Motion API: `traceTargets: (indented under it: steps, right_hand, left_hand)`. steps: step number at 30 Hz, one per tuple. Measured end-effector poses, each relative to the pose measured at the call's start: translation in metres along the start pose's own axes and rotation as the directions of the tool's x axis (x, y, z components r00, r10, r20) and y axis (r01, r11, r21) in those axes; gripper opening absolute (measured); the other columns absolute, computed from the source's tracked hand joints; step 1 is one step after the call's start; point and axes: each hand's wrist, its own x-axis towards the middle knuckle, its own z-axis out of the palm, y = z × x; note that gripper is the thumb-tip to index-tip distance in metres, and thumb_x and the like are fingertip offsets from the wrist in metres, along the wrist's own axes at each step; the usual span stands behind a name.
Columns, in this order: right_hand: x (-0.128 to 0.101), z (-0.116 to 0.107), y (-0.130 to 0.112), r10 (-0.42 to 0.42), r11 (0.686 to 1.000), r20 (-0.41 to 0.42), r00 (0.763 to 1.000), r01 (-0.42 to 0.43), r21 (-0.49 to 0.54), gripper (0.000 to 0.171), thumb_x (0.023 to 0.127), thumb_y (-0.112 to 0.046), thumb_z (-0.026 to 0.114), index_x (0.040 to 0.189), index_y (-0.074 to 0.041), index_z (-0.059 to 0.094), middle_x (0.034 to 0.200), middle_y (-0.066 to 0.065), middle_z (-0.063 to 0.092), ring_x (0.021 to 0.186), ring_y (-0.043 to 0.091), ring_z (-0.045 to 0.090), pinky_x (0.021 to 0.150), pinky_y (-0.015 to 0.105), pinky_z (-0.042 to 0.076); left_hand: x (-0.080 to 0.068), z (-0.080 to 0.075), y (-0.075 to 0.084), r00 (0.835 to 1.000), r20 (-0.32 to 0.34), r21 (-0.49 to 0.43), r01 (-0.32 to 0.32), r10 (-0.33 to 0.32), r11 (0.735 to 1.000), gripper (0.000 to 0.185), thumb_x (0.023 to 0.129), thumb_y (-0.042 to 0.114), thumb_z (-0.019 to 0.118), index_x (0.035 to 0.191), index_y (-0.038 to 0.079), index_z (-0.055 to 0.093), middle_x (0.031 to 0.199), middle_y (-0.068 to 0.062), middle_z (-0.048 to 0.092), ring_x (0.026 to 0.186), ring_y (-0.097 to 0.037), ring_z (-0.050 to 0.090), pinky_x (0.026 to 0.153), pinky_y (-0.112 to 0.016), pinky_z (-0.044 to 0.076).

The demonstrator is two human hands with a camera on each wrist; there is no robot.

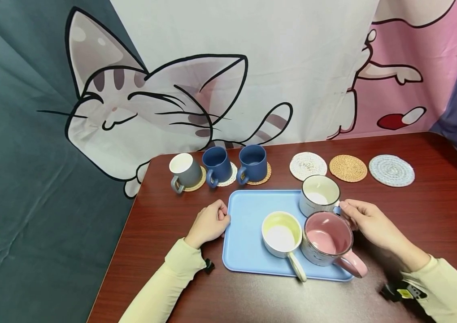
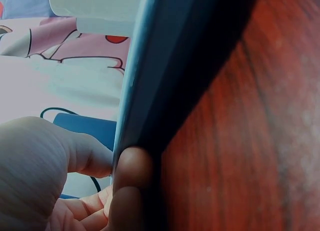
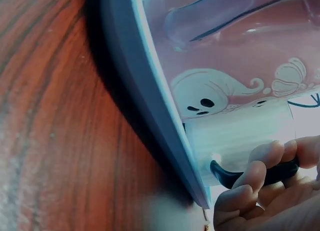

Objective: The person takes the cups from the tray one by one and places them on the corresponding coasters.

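Observation:
My left hand (image 1: 208, 223) pinches the left rim of a light blue tray (image 1: 244, 251); in the left wrist view the thumb lies above the rim and fingertips (image 2: 134, 168) sit under it. At the tray's back right corner, my right hand (image 1: 367, 223) grips the handle of a white mug (image 1: 313, 207) with a dark rim. In the right wrist view, fingers (image 3: 255, 173) curl round that dark handle (image 3: 227, 176). A pink mug (image 1: 319, 255) stands in front of the white one, its handle towards the near right. Left of it is a cream cup with a yellow inside (image 1: 277, 249) and a long handle.
Behind the tray, a grey mug (image 1: 189, 172) and two blue mugs (image 1: 219, 168) stand on coasters at the back left. A white coaster (image 1: 308, 165), a tan coaster (image 1: 348, 168) and a pale blue coaster (image 1: 391, 170) lie at the back right. A cat-print curtain (image 1: 285, 58) hangs behind the table.

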Motion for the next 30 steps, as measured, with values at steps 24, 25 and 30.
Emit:
traceTargets:
  steps: [24,25,30]
  right_hand:
    - [0.037,-0.023,-0.017,-0.079,0.997,-0.101,0.992,0.078,-0.015,0.046,0.112,-0.025,0.044,0.08,0.006,0.051,0.065,0.001,0.051,0.065,0.016,0.047,0.061,0.032,0.037]
    - [0.04,-0.023,-0.017,-0.084,0.996,-0.103,0.991,0.084,-0.005,0.046,0.112,-0.025,0.044,0.08,0.007,0.052,0.066,0.0,0.051,0.064,0.016,0.046,0.06,0.033,0.037]
    - [0.054,-0.025,-0.017,-0.099,0.995,-0.105,0.99,0.101,0.01,0.046,0.112,-0.026,0.042,0.082,0.007,0.051,0.068,-0.002,0.053,0.065,0.013,0.048,0.058,0.032,0.038]
  left_hand:
    - [-0.003,-0.001,0.002,1.0,-0.008,-0.009,-0.005,0.005,1.0,0.008,0.096,0.02,0.063,0.091,0.017,0.057,0.059,0.004,0.058,0.049,-0.01,0.062,0.06,-0.031,0.046]
    - [-0.003,-0.001,0.002,1.0,-0.009,-0.006,-0.006,0.006,1.0,0.009,0.096,0.02,0.063,0.091,0.017,0.057,0.059,0.004,0.058,0.049,-0.01,0.062,0.06,-0.031,0.046]
    - [-0.003,-0.001,0.003,1.0,-0.007,-0.011,-0.007,0.007,1.0,0.009,0.096,0.02,0.063,0.091,0.017,0.057,0.058,0.004,0.058,0.05,-0.011,0.063,0.06,-0.031,0.046]
